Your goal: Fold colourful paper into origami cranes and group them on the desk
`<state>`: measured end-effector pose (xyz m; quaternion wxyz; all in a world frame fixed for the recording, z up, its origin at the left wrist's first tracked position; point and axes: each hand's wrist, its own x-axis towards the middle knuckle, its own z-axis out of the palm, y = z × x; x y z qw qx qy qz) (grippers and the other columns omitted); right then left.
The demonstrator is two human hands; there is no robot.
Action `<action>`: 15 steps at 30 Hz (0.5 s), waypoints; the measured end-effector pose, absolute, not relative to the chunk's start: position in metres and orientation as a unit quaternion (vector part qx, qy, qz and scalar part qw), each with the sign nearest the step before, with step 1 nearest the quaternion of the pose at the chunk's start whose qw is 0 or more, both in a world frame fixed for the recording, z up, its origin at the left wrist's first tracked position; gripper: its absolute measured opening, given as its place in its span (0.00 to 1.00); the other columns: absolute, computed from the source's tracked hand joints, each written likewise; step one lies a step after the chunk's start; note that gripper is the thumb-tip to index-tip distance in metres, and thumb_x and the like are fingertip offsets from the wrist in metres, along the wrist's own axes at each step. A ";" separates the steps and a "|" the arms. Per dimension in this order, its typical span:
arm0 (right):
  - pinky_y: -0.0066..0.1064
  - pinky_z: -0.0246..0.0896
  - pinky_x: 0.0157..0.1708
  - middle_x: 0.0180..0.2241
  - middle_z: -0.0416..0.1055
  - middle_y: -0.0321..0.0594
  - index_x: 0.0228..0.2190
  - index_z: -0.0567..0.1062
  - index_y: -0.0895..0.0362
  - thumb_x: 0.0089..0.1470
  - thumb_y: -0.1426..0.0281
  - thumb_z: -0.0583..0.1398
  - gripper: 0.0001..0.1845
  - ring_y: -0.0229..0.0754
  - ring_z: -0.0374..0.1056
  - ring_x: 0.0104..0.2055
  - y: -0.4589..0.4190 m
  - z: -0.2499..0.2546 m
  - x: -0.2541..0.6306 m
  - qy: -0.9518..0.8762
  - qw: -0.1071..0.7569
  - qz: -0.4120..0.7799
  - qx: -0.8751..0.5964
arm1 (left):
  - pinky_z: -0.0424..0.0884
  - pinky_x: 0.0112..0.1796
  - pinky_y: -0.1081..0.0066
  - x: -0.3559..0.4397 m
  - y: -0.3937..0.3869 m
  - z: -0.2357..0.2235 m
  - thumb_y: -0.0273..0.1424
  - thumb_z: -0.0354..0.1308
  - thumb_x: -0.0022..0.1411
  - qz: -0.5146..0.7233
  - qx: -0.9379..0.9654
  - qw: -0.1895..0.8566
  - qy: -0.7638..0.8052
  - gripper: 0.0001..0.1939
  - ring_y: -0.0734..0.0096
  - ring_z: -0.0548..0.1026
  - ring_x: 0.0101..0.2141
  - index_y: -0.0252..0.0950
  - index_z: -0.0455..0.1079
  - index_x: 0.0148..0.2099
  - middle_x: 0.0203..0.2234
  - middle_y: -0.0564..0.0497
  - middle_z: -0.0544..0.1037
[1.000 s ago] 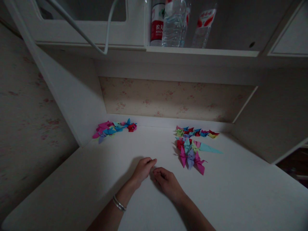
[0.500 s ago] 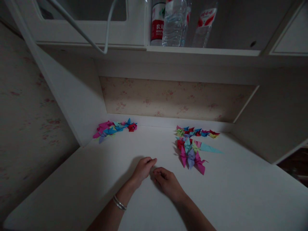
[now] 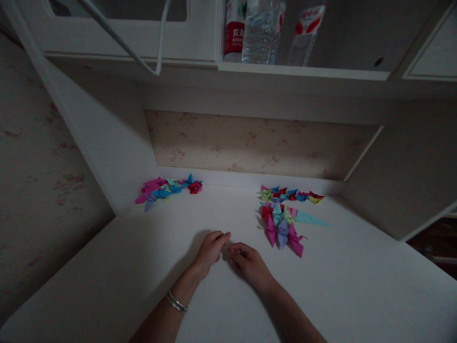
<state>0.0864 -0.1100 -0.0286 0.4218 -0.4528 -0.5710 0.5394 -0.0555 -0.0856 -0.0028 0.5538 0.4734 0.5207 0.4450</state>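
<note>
Loosely curled, my left hand [image 3: 211, 250] rests on the white desktop [image 3: 221, 305], thumb on top; nothing shows in it. A silver bangle circles that wrist. My right hand [image 3: 248, 264] lies close beside it with fingers bent inward, also with nothing visible in it. A small gap separates the two hands. Nearest to my right hand is a cluster of folded paper cranes [image 3: 283, 231] in pink, purple, red and light blue. Behind that cluster runs a row of folded paper pieces [image 3: 293, 195]. At the back left lies a heap of colourful folded paper [image 3: 162, 191].
Above the desk a shelf [image 3: 303, 70] holds several clear plastic bottles [image 3: 259, 35] and a red-labelled bottle [image 3: 234, 35]. A white cable or tube [image 3: 121, 42] hangs in front of the upper left cabinet. Side panels [image 3: 96, 138] bound the desk.
The view has shifted slightly. My right hand has moved up a little toward the left hand's fingertips. The paper pieces lie as before.
</note>
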 end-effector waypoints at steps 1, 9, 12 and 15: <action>0.25 0.47 0.19 0.19 0.66 0.32 0.30 0.73 0.58 0.53 0.57 0.58 0.15 0.33 0.56 0.19 -0.104 -0.027 0.086 -0.549 0.433 0.553 -0.453 | 0.43 0.15 0.76 -0.055 -0.085 -0.003 0.45 0.59 0.51 0.450 0.469 0.554 0.520 0.19 0.83 0.51 0.12 0.38 0.59 0.21 0.11 0.63 0.54; 0.24 0.58 0.23 0.24 0.71 0.34 0.32 0.74 0.56 0.55 0.65 0.55 0.11 0.34 0.64 0.23 -0.026 0.054 0.037 -0.645 0.454 0.416 -0.453 | 0.44 0.14 0.78 -0.056 -0.077 -0.013 0.45 0.54 0.54 0.540 0.340 0.601 0.481 0.16 0.83 0.47 0.12 0.38 0.60 0.27 0.13 0.64 0.53; 0.24 0.61 0.28 0.31 0.74 0.36 0.36 0.75 0.55 0.56 0.68 0.52 0.12 0.34 0.68 0.28 0.000 0.073 -0.012 -0.773 0.319 0.355 -0.419 | 0.45 0.14 0.77 -0.057 -0.074 -0.016 0.44 0.53 0.56 0.540 0.328 0.604 0.486 0.15 0.82 0.48 0.12 0.38 0.62 0.27 0.12 0.63 0.53; 0.25 0.63 0.30 0.30 0.76 0.34 0.33 0.77 0.55 0.52 0.70 0.57 0.09 0.36 0.70 0.29 0.023 0.071 -0.070 -0.812 0.249 0.350 -0.395 | 0.50 0.15 0.77 -0.057 -0.071 -0.018 0.41 0.54 0.58 0.523 0.351 0.587 0.508 0.15 0.80 0.56 0.14 0.36 0.65 0.26 0.13 0.60 0.59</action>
